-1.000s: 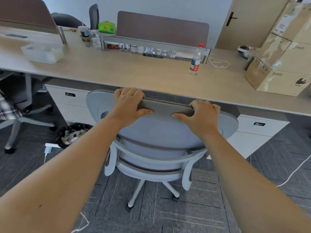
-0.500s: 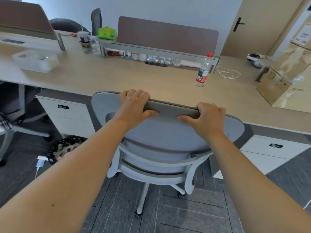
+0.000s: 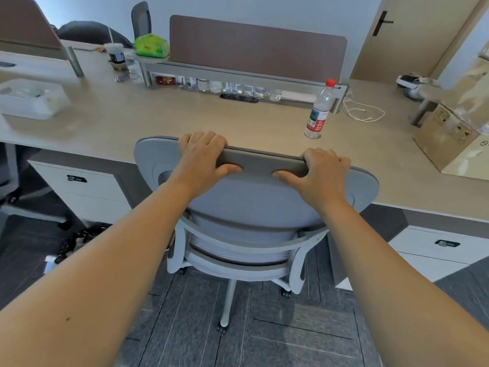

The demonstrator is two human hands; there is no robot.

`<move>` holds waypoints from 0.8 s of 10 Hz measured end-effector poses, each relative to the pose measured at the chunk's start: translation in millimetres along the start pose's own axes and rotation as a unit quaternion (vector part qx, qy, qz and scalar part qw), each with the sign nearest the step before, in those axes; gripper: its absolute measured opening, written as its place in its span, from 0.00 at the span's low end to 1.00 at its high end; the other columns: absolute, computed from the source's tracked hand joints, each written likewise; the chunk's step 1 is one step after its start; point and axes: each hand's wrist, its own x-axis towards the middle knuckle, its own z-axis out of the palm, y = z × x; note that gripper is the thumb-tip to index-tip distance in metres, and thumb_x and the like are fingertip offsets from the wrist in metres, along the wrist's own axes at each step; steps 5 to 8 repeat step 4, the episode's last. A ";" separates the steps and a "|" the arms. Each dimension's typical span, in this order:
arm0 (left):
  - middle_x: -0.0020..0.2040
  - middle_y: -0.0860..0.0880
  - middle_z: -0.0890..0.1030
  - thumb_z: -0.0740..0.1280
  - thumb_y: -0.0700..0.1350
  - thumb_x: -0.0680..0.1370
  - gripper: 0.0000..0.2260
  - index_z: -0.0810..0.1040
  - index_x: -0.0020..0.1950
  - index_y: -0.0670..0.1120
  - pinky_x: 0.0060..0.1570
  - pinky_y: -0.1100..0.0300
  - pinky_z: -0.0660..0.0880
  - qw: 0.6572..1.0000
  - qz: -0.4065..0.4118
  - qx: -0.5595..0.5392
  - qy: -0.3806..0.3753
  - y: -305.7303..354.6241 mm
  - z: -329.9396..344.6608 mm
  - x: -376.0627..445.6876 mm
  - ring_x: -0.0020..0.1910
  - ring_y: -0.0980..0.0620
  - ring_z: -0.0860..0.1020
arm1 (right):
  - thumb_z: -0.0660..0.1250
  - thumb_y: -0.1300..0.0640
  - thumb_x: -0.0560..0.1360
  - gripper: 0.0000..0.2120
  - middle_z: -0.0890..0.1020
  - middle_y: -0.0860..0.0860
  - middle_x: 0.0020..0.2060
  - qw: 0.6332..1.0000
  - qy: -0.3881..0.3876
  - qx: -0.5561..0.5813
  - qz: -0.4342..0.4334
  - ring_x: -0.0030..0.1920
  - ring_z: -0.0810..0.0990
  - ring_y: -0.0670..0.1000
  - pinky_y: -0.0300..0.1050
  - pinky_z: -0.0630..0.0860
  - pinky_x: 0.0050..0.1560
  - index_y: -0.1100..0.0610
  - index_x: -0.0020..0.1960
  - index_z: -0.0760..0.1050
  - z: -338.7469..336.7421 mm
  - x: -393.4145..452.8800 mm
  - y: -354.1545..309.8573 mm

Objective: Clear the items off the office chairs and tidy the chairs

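Note:
A grey office chair (image 3: 254, 205) on casters stands in front of me, its back facing me and its top edge overlapping the front edge of the beige desk (image 3: 164, 120). My left hand (image 3: 203, 162) grips the top of the backrest left of centre, fingers curled over the edge. My right hand (image 3: 321, 173) grips the same edge right of centre. The backrest hides the seat, so I cannot see whether anything lies on it.
A water bottle (image 3: 318, 111) with a red cap stands on the desk, with a white cable (image 3: 363, 112), cardboard boxes (image 3: 449, 133) at right and a white container (image 3: 29, 98) at left. White drawer units (image 3: 79, 186) flank the chair. Another chair's base (image 3: 16, 197) stands far left.
The chair has rolled forward toward the desk with both hands still gripping the backrest; the desk and its items appear closer and the view has shifted forward.

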 end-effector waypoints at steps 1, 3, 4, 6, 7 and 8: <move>0.49 0.39 0.78 0.68 0.55 0.69 0.22 0.75 0.50 0.37 0.51 0.55 0.54 1.000 0.011 0.005 0.019 -3.3 3.1 3.0 0.52 0.39 0.72 | 0.67 0.37 0.67 0.24 0.61 0.45 0.28 1.000 0.020 -0.001 -0.006 0.40 0.64 0.52 0.43 0.44 0.36 0.57 0.35 0.64 3.5 3.6 0.9; 0.53 0.42 0.77 0.67 0.56 0.71 0.21 0.75 0.54 0.41 0.53 0.55 0.55 0.999 -0.011 -0.001 -0.031 4.5 -4.3 -0.7 0.54 0.42 0.71 | 0.66 0.38 0.68 0.22 0.70 0.50 0.38 1.000 -0.008 -0.008 0.018 0.42 0.65 0.52 0.44 0.50 0.44 0.57 0.39 0.67 0.3 -2.1 -3.4; 0.63 0.45 0.72 0.67 0.52 0.73 0.22 0.71 0.63 0.44 0.63 0.56 0.56 0.996 -0.042 -0.063 -0.054 11.9 -20.3 -6.4 0.63 0.45 0.66 | 0.66 0.40 0.69 0.23 0.77 0.53 0.49 0.998 -0.036 -0.010 0.043 0.51 0.70 0.55 0.48 0.61 0.51 0.57 0.53 0.74 -7.1 -10.7 -13.9; 0.63 0.45 0.72 0.67 0.52 0.73 0.22 0.71 0.63 0.44 0.63 0.56 0.56 0.996 -0.042 -0.063 -0.054 11.9 -20.3 -6.4 0.63 0.45 0.66 | 0.66 0.40 0.69 0.23 0.77 0.53 0.49 0.998 -0.036 -0.010 0.043 0.51 0.70 0.55 0.48 0.61 0.51 0.57 0.53 0.74 -7.1 -10.7 -13.9; 0.63 0.45 0.72 0.67 0.52 0.73 0.22 0.71 0.63 0.44 0.63 0.56 0.56 0.996 -0.042 -0.063 -0.054 11.9 -20.3 -6.4 0.63 0.45 0.66 | 0.66 0.40 0.69 0.23 0.77 0.53 0.49 0.998 -0.036 -0.010 0.043 0.51 0.70 0.55 0.48 0.61 0.51 0.57 0.53 0.74 -7.1 -10.7 -13.9; 0.63 0.45 0.72 0.67 0.52 0.73 0.22 0.71 0.63 0.44 0.63 0.56 0.56 0.996 -0.042 -0.063 -0.054 11.9 -20.3 -6.4 0.63 0.45 0.66 | 0.66 0.40 0.69 0.23 0.77 0.53 0.49 0.998 -0.036 -0.010 0.043 0.51 0.70 0.55 0.48 0.61 0.51 0.57 0.53 0.74 -7.1 -10.7 -13.9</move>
